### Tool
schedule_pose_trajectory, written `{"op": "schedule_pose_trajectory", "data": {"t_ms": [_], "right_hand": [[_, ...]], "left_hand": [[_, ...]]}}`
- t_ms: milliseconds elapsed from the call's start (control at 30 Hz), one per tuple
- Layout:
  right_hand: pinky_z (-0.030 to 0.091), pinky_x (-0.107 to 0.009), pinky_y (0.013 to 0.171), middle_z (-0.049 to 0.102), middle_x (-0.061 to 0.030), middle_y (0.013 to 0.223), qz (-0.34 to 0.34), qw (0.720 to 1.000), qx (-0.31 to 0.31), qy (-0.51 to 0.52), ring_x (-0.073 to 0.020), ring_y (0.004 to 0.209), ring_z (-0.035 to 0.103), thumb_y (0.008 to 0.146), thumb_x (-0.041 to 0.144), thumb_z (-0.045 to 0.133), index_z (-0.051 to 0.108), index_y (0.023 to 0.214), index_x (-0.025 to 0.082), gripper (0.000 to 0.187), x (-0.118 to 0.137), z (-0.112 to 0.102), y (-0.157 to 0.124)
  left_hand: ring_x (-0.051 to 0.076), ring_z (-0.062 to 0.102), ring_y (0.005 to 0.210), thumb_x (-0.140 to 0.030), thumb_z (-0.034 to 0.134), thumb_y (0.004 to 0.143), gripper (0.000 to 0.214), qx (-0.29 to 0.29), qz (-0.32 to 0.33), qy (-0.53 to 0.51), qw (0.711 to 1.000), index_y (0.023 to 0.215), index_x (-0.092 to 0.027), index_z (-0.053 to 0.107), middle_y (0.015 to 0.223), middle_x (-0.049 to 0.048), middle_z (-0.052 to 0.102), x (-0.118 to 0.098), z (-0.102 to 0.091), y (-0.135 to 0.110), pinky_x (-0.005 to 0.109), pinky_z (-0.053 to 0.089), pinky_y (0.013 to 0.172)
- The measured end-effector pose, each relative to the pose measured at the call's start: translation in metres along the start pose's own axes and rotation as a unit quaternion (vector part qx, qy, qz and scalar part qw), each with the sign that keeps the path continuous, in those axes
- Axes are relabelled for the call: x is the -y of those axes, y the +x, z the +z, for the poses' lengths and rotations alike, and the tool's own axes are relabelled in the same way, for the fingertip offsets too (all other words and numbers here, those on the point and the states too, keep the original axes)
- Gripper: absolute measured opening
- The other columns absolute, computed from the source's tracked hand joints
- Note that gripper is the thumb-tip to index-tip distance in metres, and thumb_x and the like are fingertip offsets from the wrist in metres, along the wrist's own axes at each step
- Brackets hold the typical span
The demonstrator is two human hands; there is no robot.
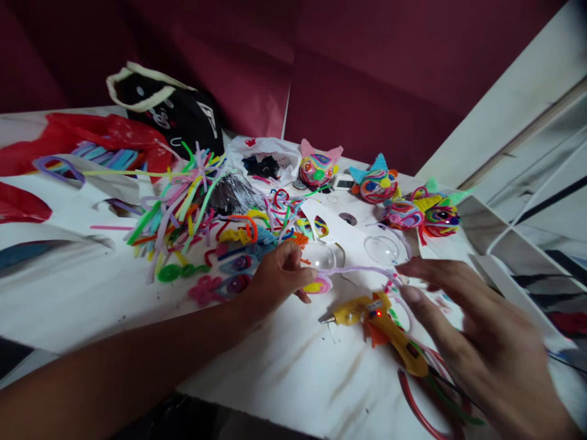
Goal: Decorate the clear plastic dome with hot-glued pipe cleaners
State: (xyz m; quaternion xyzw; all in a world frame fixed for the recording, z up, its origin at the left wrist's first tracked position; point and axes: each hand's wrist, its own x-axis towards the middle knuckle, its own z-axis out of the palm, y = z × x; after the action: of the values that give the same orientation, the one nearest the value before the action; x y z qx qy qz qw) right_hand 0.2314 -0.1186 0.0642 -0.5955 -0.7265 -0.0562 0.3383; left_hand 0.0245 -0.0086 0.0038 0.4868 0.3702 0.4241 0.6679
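My left hand pinches one end of a lavender pipe cleaner between thumb and fingers. The strand stretches across to the right and bends down near my right hand. There the index finger and thumb are apart beside the strand, with a gap between them; this hand is slightly blurred. Below the strand lies a yellow glue gun, its red light lit and its nozzle pointing left. Behind it on the table are a clear plastic dome and another clear dome near my left fingers.
Bundled colourful pipe cleaners lie left of centre. Several wrapped balls with ears, one pink-eared, stand at the back. A black tote bag, a red plastic bag and a white bag line the wall. A red tube curves at the front.
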Motion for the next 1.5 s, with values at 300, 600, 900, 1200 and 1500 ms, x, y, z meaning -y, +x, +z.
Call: {"op": "schedule_pose_trajectory", "data": {"t_ms": [300,600,900,1200,1500], "right_hand": [[0.046,-0.026,0.061,0.067,-0.0022,0.081,0.063,0.983,0.121,0.119,-0.0138,0.068,0.060,0.094,0.033,0.054,0.067,0.089,0.021,0.019,0.021,0.042,0.028],[0.033,-0.021,0.044,0.053,0.0025,0.058,0.235,0.925,0.112,0.276,-0.0089,0.050,0.043,0.083,0.043,0.064,0.064,0.076,0.017,0.027,0.018,0.061,0.022],[0.034,-0.021,0.041,0.055,0.0018,0.058,0.303,0.873,0.075,0.376,-0.0078,0.047,0.042,0.071,0.050,0.075,0.067,0.072,0.016,0.035,0.019,0.074,0.022],[0.027,-0.019,0.036,0.046,0.0067,0.048,0.370,0.793,0.087,0.476,-0.0058,0.040,0.034,0.065,0.050,0.079,0.065,0.072,0.017,0.037,0.020,0.083,0.021],[0.023,-0.018,0.039,0.044,0.0084,0.046,0.396,0.741,0.087,0.535,-0.0040,0.040,0.032,0.063,0.047,0.081,0.061,0.071,0.016,0.038,0.023,0.085,0.022]], "left_hand": [[0.006,0.043,0.044,-0.020,0.070,0.055,0.034,-0.009,0.023,0.028,0.999,0.061,-0.019,0.037,0.054,-0.0087,0.041,0.002,0.000,0.003,0.022,0.052,0.036],[0.006,0.042,0.043,-0.021,0.071,0.055,0.035,-0.012,0.009,0.014,1.000,0.061,-0.020,0.036,0.052,-0.0101,0.038,0.004,0.000,0.005,0.023,0.053,0.036],[0.009,0.053,0.052,-0.026,0.073,0.058,0.038,-0.019,-0.035,-0.025,0.999,0.066,-0.020,0.036,0.060,-0.0075,0.045,-0.003,0.002,-0.002,0.022,0.052,0.041],[0.010,0.054,0.054,-0.026,0.074,0.058,0.037,-0.019,-0.048,-0.077,0.996,0.067,-0.019,0.039,0.062,-0.0062,0.049,-0.006,0.003,-0.004,0.021,0.051,0.044],[0.010,0.054,0.055,-0.028,0.074,0.062,0.037,0.003,-0.051,-0.114,0.992,0.069,-0.020,0.039,0.063,-0.0052,0.052,-0.004,0.000,-0.004,0.021,0.050,0.044]]}}
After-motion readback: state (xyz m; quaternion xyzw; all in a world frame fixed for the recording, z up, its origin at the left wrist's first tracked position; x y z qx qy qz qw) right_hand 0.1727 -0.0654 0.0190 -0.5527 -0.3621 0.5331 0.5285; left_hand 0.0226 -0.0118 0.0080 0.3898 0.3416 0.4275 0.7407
